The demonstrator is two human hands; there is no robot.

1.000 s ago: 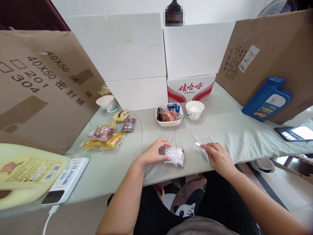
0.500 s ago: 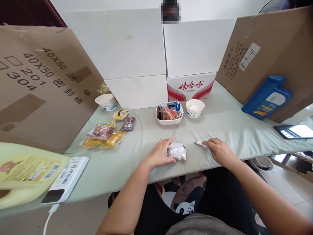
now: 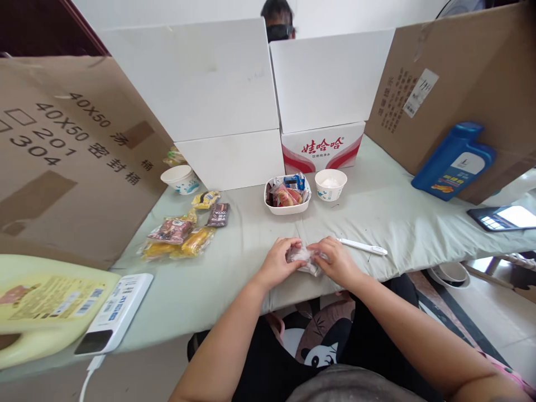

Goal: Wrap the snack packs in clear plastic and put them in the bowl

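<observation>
A small clear plastic packet [image 3: 302,255] with whitish contents lies near the table's front edge. My left hand [image 3: 281,260] is closed around its left side, fingers curled over the top. From the right, my right hand [image 3: 336,258] pinches the packet's other side. What exactly is inside the packet I cannot make out. To the right of my right hand a white utility knife [image 3: 362,246] lies on the cloth. Beyond my hands stands a white tray [image 3: 287,211] of wrapped snacks, with a paper bowl [image 3: 330,191] holding something white beside it.
Wrapped snacks [image 3: 184,237] lie in a pile on the left, near another paper bowl [image 3: 181,180]. A yellow jug [image 3: 50,301] and a power bank [image 3: 119,312] sit at the front left. A blue bottle [image 3: 454,162] and a phone [image 3: 502,218] are on the right. Boxes [image 3: 234,159] wall the back.
My right hand has let go of the utility knife, which now lies on the table. It has moved left onto the packet, which my left hand still holds.
</observation>
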